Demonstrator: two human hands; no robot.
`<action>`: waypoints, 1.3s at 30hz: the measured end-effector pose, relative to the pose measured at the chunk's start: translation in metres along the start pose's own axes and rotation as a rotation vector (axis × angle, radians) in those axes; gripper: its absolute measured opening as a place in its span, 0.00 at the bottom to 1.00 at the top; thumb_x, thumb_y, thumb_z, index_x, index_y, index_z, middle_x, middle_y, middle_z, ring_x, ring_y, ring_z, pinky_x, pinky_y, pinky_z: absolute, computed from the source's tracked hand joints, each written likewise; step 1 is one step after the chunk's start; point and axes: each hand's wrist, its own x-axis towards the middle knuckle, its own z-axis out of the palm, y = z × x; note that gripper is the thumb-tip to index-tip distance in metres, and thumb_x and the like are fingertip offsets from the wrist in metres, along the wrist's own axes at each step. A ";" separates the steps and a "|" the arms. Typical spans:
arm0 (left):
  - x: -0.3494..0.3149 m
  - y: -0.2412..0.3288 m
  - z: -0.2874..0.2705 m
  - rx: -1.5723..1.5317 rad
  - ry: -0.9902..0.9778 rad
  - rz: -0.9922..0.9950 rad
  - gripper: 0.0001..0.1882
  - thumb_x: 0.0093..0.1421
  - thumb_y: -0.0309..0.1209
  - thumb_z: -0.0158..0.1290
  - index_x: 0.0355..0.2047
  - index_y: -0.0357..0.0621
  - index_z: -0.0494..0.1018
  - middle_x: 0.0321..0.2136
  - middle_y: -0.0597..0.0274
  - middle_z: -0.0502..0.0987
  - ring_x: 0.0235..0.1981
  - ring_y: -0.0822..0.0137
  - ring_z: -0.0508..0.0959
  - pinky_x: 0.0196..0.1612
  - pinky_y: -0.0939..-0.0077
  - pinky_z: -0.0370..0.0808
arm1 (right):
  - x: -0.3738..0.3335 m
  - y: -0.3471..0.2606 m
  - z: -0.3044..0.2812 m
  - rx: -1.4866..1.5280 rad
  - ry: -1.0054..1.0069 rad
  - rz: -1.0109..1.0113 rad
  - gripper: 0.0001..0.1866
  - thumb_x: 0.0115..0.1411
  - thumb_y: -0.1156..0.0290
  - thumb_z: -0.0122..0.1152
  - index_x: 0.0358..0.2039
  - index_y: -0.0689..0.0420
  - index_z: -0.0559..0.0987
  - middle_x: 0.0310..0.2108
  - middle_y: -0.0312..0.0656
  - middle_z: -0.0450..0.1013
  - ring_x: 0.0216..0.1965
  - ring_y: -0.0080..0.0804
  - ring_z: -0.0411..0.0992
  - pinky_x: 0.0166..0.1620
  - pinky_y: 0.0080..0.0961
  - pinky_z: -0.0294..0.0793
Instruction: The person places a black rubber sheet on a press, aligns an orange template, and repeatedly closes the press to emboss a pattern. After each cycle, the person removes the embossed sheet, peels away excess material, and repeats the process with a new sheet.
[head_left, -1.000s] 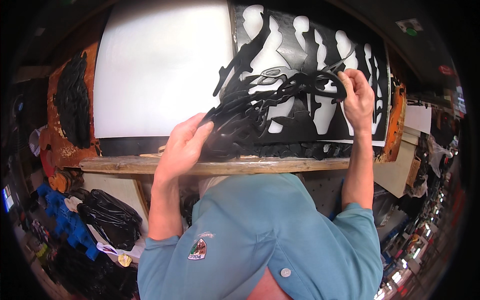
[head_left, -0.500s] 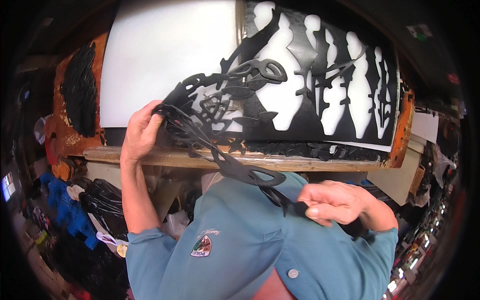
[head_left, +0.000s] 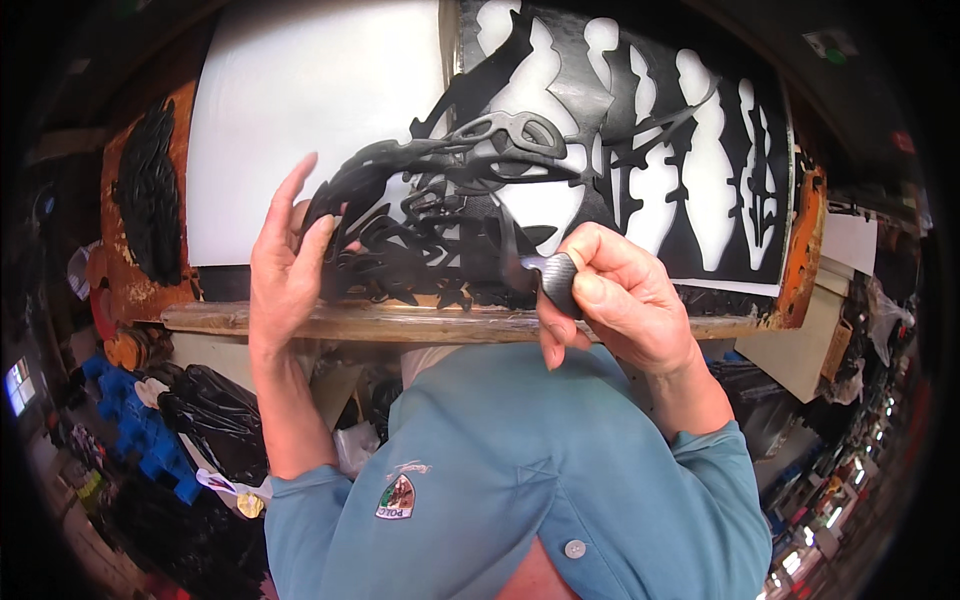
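My left hand (head_left: 282, 265) has its thumb and lower fingers around one end of a tangled black cut-out sheet (head_left: 375, 170), its index finger stretched up. The sheet is a web of thin strips and loops and hangs across the near middle of the bench. My right hand (head_left: 630, 295) pinches a small dark piece with a ribbed surface (head_left: 557, 285) between thumb and forefinger. From this piece a narrow blurred strip runs up and left to the tangle; whether they are joined I cannot tell.
A white board (head_left: 310, 130) lies left on the bench. To its right, a black sheet (head_left: 590, 100) with long wavy openings covers a white surface. A heap of black strips (head_left: 150, 190) rests at the far left. The bench's wooden front edge (head_left: 380, 323) runs before me.
My right hand has risen from near my shirt to above the bench edge, bringing the small dark piece. My left index finger has lifted, and the tangled strips have dropped onto the bench.
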 end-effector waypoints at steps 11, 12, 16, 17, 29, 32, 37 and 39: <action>-0.017 0.036 0.047 0.032 -0.101 0.228 0.19 0.72 0.14 0.49 0.59 0.40 0.77 0.48 0.56 0.81 0.48 0.69 0.82 0.49 0.74 0.86 | 0.006 0.000 -0.004 -0.124 0.087 -0.030 0.10 0.78 0.67 0.56 0.48 0.62 0.73 0.30 0.37 0.77 0.28 0.18 0.76 0.29 0.14 0.68; -0.019 0.037 0.049 -0.020 -0.080 0.148 0.19 0.73 0.14 0.48 0.60 0.39 0.76 0.50 0.56 0.81 0.48 0.69 0.82 0.49 0.74 0.86 | 0.005 -0.003 -0.005 -0.166 0.133 0.015 0.09 0.78 0.68 0.56 0.47 0.62 0.73 0.30 0.38 0.77 0.28 0.18 0.76 0.29 0.14 0.68; -0.021 0.038 0.031 -0.219 0.082 -0.018 0.21 0.74 0.17 0.48 0.66 0.33 0.68 0.59 0.54 0.76 0.54 0.67 0.80 0.50 0.73 0.87 | 0.016 -0.017 -0.033 -0.606 0.452 -0.183 0.09 0.77 0.69 0.58 0.49 0.62 0.76 0.31 0.36 0.77 0.32 0.17 0.76 0.34 0.15 0.71; -0.020 0.039 0.020 -0.254 0.107 -0.069 0.23 0.74 0.19 0.49 0.68 0.32 0.67 0.58 0.52 0.78 0.53 0.67 0.81 0.50 0.73 0.87 | 0.027 -0.014 -0.047 -0.773 0.702 -0.276 0.10 0.77 0.69 0.58 0.49 0.62 0.78 0.32 0.36 0.78 0.34 0.17 0.75 0.36 0.15 0.72; -0.015 0.106 -0.053 -0.014 0.096 -0.025 0.18 0.74 0.22 0.54 0.62 0.30 0.74 0.47 0.55 0.84 0.45 0.71 0.85 0.42 0.76 0.89 | 0.041 0.032 -0.120 -1.144 0.784 -0.501 0.05 0.72 0.74 0.64 0.43 0.62 0.82 0.33 0.37 0.78 0.31 0.20 0.74 0.36 0.20 0.74; -0.006 0.136 -0.068 0.070 0.111 0.050 0.18 0.74 0.25 0.55 0.61 0.30 0.74 0.46 0.56 0.84 0.42 0.73 0.84 0.40 0.78 0.87 | 0.042 0.030 -0.120 -1.150 0.797 -0.488 0.05 0.72 0.74 0.64 0.42 0.62 0.82 0.33 0.37 0.78 0.32 0.21 0.73 0.37 0.21 0.73; 0.030 0.156 -0.115 0.095 0.159 0.160 0.18 0.74 0.29 0.56 0.59 0.30 0.76 0.47 0.59 0.85 0.39 0.74 0.84 0.44 0.79 0.84 | 0.041 0.033 -0.127 -1.218 0.794 -0.527 0.05 0.72 0.74 0.63 0.43 0.61 0.82 0.31 0.33 0.75 0.29 0.18 0.66 0.33 0.19 0.67; 0.034 0.163 -0.150 0.079 0.127 0.269 0.18 0.73 0.28 0.57 0.59 0.31 0.77 0.46 0.57 0.86 0.39 0.74 0.85 0.44 0.78 0.83 | 0.041 0.035 -0.130 -1.102 0.815 -0.467 0.05 0.72 0.74 0.63 0.44 0.61 0.82 0.32 0.32 0.75 0.30 0.17 0.67 0.34 0.19 0.67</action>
